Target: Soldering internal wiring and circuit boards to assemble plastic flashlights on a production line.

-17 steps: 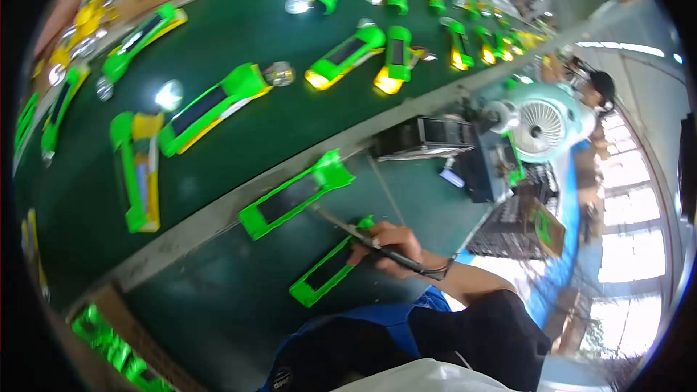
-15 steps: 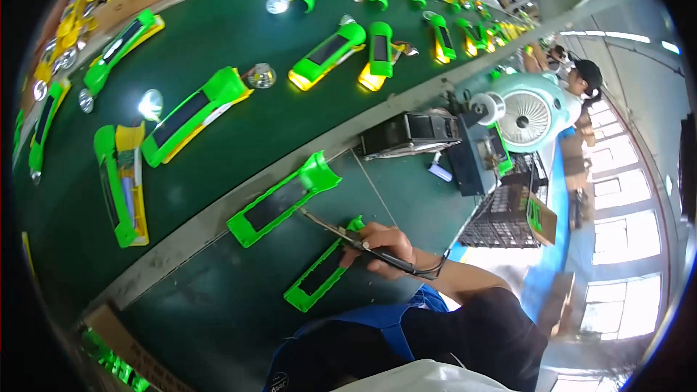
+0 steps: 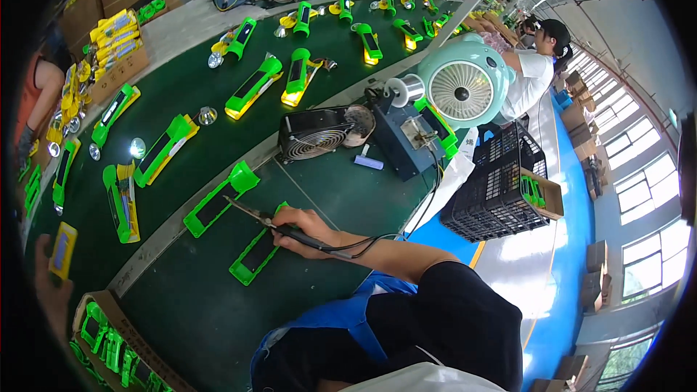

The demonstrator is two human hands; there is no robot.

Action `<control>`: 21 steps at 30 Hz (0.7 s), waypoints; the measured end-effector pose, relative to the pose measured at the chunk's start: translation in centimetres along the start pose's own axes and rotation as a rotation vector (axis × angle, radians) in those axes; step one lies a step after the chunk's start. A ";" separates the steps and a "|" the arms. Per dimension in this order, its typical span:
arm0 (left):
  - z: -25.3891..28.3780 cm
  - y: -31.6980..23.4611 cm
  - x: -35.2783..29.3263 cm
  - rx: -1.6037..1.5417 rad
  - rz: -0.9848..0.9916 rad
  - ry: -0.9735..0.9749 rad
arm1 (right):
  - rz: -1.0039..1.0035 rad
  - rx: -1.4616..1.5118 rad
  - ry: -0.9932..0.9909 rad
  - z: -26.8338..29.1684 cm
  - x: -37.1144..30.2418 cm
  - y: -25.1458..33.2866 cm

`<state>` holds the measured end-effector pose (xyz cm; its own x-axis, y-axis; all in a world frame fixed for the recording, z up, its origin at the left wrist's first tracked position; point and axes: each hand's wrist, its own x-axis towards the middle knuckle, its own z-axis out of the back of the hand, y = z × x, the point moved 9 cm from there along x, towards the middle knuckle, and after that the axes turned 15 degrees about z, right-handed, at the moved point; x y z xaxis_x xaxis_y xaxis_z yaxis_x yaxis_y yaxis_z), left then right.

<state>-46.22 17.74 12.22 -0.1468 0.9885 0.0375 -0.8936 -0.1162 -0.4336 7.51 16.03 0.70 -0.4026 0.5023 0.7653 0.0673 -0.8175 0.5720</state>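
Note:
My right hand (image 3: 305,232) is closed around a soldering iron (image 3: 287,231) with a dark handle and cable. The iron's tip is over a green lamp casing (image 3: 218,199) with a dark panel; whether they touch, I cannot tell. A second green casing (image 3: 254,255) lies partly under my right hand. At the left rim, my left hand (image 3: 54,297), blurred, grips a yellow casing half (image 3: 63,250); its forearm is mostly out of sight. Below it stands a cardboard box (image 3: 138,337) of green casings.
Green-and-yellow lamps (image 3: 167,149) with bulbs line the green conveyor (image 3: 189,87) beyond a metal rail. Right of my work area are a black fan (image 3: 316,134), a purple battery cell (image 3: 369,162), a solder spool (image 3: 404,91), a mint fan (image 3: 462,91) and black crates (image 3: 494,196). Co-workers sit farther off.
The view has swung left and up, showing the box and crates more fully. My left hand has come into sight with the yellow casing half. My right hand still holds the soldering iron.

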 end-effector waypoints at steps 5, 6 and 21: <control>-11.3 -22.7 -14.3 0.367 0.054 0.352 | -0.092 0.020 -0.035 -0.8 0.0 -0.9; -13.8 -22.9 -16.6 0.364 0.010 0.333 | -0.112 0.061 -0.020 -1.0 0.1 -0.7; -28.8 -28.5 -22.9 -1.183 0.618 0.384 | 0.079 0.082 -0.226 10.5 0.0 6.2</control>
<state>-5.23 1.16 -2.19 -0.0854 0.7942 -0.6016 0.1880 -0.5802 -0.7925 17.46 13.96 7.33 -0.1796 0.4956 0.8497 0.1678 -0.8357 0.5229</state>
